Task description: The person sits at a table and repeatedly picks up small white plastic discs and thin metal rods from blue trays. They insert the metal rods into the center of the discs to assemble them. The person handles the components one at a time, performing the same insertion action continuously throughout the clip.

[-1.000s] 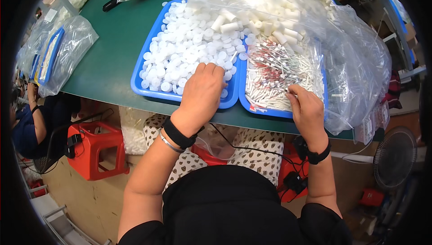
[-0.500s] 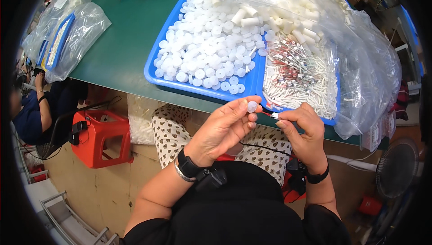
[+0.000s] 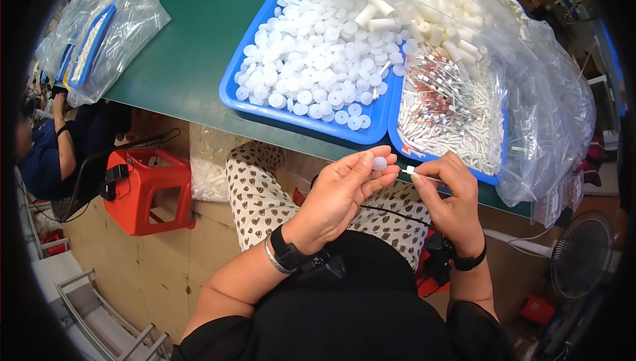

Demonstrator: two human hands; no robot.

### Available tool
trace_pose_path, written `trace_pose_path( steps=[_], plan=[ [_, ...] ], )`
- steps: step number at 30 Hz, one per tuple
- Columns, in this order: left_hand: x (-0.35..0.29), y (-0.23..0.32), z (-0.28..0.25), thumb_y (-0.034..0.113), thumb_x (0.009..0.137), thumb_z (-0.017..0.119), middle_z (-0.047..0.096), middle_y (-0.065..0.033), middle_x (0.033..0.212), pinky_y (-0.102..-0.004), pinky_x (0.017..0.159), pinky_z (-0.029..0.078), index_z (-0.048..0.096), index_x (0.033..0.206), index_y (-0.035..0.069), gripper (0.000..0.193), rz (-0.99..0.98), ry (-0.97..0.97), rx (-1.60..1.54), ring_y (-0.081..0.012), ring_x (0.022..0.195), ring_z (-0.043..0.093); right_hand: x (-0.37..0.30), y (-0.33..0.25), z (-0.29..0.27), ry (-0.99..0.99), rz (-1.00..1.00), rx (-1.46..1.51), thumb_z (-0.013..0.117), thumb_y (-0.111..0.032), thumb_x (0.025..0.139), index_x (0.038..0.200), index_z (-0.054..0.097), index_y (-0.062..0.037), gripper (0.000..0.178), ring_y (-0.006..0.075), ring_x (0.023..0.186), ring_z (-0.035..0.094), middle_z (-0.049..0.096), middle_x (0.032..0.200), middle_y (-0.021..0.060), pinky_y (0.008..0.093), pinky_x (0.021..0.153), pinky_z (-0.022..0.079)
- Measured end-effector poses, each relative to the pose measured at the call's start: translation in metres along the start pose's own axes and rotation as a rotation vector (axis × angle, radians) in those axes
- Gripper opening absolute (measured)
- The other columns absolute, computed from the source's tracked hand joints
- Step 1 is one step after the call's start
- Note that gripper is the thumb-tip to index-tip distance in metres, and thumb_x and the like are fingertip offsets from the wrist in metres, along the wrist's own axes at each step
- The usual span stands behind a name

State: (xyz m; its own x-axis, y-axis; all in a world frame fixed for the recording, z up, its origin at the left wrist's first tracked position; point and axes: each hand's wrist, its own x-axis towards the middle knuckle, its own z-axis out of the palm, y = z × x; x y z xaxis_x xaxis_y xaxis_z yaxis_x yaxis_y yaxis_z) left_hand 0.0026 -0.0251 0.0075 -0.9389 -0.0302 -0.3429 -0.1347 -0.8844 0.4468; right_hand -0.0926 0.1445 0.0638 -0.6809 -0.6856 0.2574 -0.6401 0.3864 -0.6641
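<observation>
My left hand (image 3: 333, 197) is closed in a pinch on a small translucent white disc (image 3: 379, 163), held between thumb and fingertips. Close by on its right, my right hand (image 3: 453, 197) grips a thin stem with a small white block-like piece (image 3: 411, 170) on it. The stem's tip reaches toward my left fingertips; whether it touches them I cannot tell. Just beyond the hands lie a blue tray (image 3: 228, 96) heaped with similar discs and a second blue tray (image 3: 491, 179) of short white tubes and thin stemmed pieces with red parts.
Clear plastic bags (image 3: 550, 96) with thick white foam-like cylinders (image 3: 457, 23) cover the trays' far side. The green table (image 3: 192, 50) extends left to another bagged tray (image 3: 93, 43). A red stool (image 3: 149, 192), a seated person (image 3: 50, 162) and a fan (image 3: 582, 255) are around me.
The view has shifted slightly, and the trays appear farther right and up. My left hand still pinches the disc, now turned flatter. The stem in my right hand now points straighter toward my left fingers.
</observation>
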Motion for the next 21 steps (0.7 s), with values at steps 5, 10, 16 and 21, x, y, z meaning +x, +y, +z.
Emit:
trace_pose_path(
  steps=[5, 10, 16, 21],
  plan=[
    [0.002, -0.001, -0.004, 0.022, 0.103, 0.054, 0.063, -0.0128, 0.119, -0.0282, 0.095, 0.053, 0.053, 0.130, -0.006, 0.039, -0.008, 0.016, 0.080, -0.0154, 0.105, 0.063, -0.002, -0.001, -0.002, 0.011, 0.039, 0.049, 0.073, -0.002, 0.080, 0.082, 0.066, -0.0030, 0.007, 0.0172, 0.063, 0.047, 0.055, 0.068, 0.0029, 0.0313, 0.060, 0.037],
    [0.006, -0.011, -0.013, 0.023, 0.103, 0.055, 0.064, -0.0079, 0.112, -0.0250, 0.085, 0.051, 0.054, 0.130, -0.003, 0.038, -0.044, -0.013, -0.108, -0.0093, 0.089, 0.058, -0.003, 0.001, 0.001, -0.044, 0.029, 0.042, 0.072, -0.002, 0.080, 0.082, 0.066, -0.0030, 0.007, 0.0174, 0.062, 0.046, 0.052, 0.066, 0.0029, 0.0313, 0.060, 0.036],
    [0.006, -0.008, -0.008, 0.024, 0.104, 0.053, 0.064, -0.0065, 0.111, -0.0242, 0.084, 0.051, 0.052, 0.133, -0.002, 0.039, -0.075, -0.010, -0.186, -0.0087, 0.091, 0.059, -0.003, 0.004, 0.000, -0.061, 0.069, 0.015, 0.071, -0.002, 0.079, 0.081, 0.066, -0.0031, 0.006, 0.0178, 0.061, 0.045, 0.049, 0.064, 0.0032, 0.0321, 0.059, 0.035],
    [0.004, -0.009, -0.009, 0.023, 0.103, 0.054, 0.065, -0.0063, 0.112, -0.0234, 0.085, 0.051, 0.052, 0.133, -0.003, 0.040, -0.037, 0.003, -0.093, -0.0085, 0.093, 0.060, -0.003, 0.005, -0.001, -0.070, 0.067, 0.016, 0.071, -0.002, 0.079, 0.080, 0.066, -0.0032, 0.006, 0.0181, 0.060, 0.044, 0.049, 0.063, 0.0030, 0.0326, 0.060, 0.035]
  ],
)
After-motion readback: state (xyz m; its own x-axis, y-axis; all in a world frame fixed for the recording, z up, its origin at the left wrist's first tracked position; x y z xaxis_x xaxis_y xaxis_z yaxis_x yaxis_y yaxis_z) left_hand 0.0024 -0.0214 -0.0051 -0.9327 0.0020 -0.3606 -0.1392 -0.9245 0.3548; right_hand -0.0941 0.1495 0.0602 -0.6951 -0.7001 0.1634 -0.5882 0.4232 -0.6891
